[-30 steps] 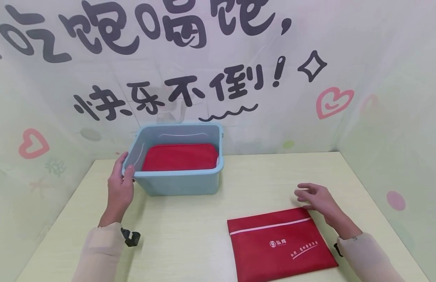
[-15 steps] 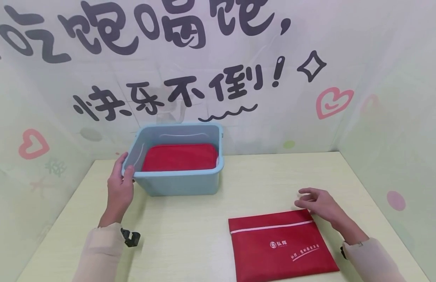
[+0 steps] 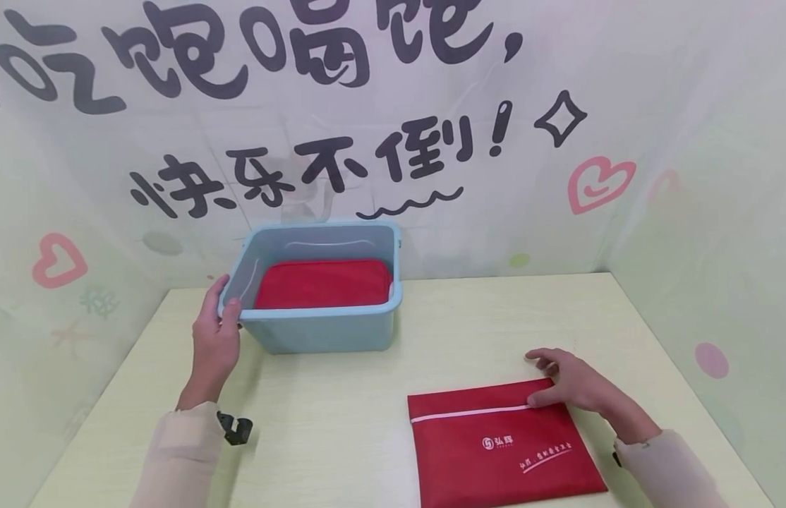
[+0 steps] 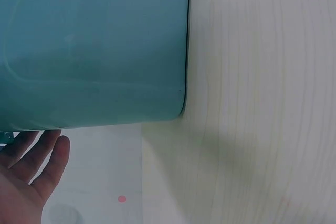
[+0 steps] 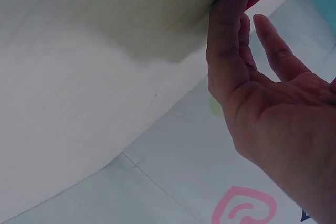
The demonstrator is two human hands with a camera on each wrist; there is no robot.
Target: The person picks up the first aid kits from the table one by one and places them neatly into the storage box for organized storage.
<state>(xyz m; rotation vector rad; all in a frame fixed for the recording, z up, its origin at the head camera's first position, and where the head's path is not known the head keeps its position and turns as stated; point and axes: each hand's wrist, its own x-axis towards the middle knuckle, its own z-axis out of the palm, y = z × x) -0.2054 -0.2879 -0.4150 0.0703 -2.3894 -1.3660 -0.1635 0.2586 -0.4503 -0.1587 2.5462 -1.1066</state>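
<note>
A light blue plastic bin [image 3: 319, 331] stands at the back left of the table, with a red fabric pouch [image 3: 326, 283] lying inside it. My left hand [image 3: 216, 342] grips its near left corner at the rim; in the left wrist view the fingers [image 4: 50, 166] reach along the outer wall. Flat on the table at the front right lies a red document bag [image 3: 494, 458] with a white zipper line and white print. My right hand [image 3: 577, 381] is over its far right corner, thumb touching the bag near the zipper line, other fingers loosely bent beyond the far edge.
The pale wood-grain table [image 3: 317, 416] is bordered at the back and sides by a white printed curtain [image 3: 482, 233] with black lettering and pink hearts. The bin stands close to the back curtain. Black wrist straps [image 3: 236, 428] show at the sleeves.
My right hand has shifted slightly toward me and its thumb has moved left onto the document bag. The left hand and bin have stayed put.
</note>
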